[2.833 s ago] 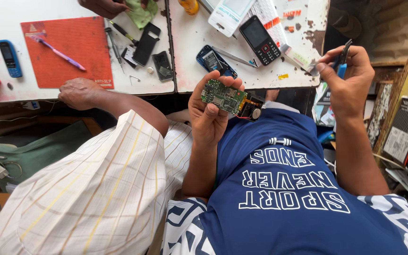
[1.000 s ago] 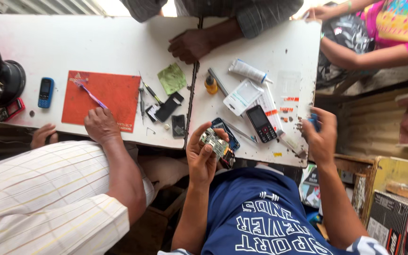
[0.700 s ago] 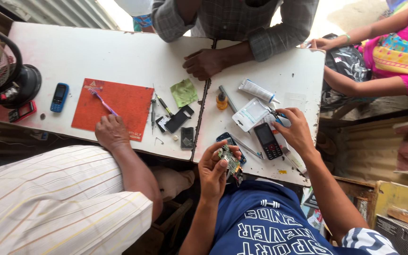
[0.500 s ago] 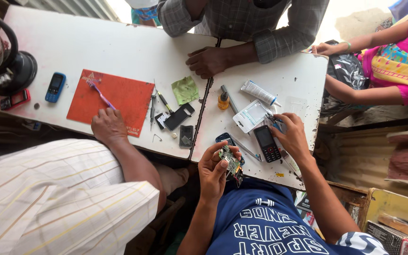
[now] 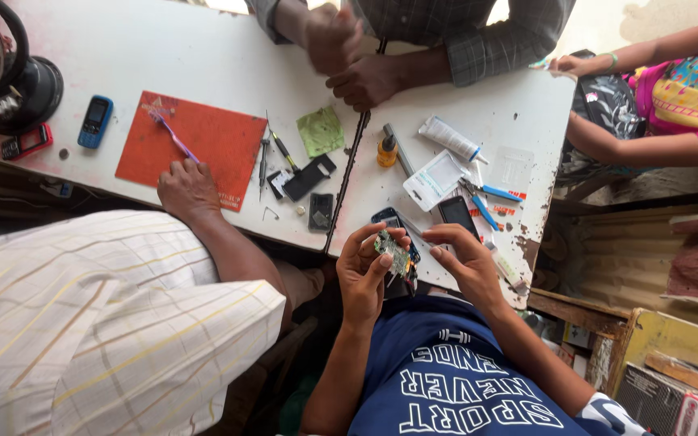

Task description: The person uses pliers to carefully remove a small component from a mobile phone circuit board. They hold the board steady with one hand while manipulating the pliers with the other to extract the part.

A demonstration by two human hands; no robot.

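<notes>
My left hand (image 5: 363,273) is shut on a small green circuit board (image 5: 394,252), held just off the near edge of the white table (image 5: 203,56). My right hand (image 5: 464,260) hovers beside the board with its fingers apart and nothing in them, the fingertips close to the board's right side. A dark phone with a blue rim (image 5: 383,218) lies on the table just beyond the board. A black phone (image 5: 455,214) lies next to it, above my right hand. Blue-handled tools (image 5: 486,196) rest on the table past the black phone.
A neighbour's hand (image 5: 188,187) rests on an orange mat (image 5: 203,137) holding a purple brush. A person across the table has both hands (image 5: 349,56) on it. A white packet (image 5: 434,178), a tube (image 5: 450,139), a yellow bottle (image 5: 387,151), a green cloth (image 5: 321,132), a blue phone (image 5: 94,121) and a fan (image 5: 10,73) are there too.
My right hand reached out to the table by the black phone with a blue tool, left it there and came back empty beside the board. My left hand kept the board.
</notes>
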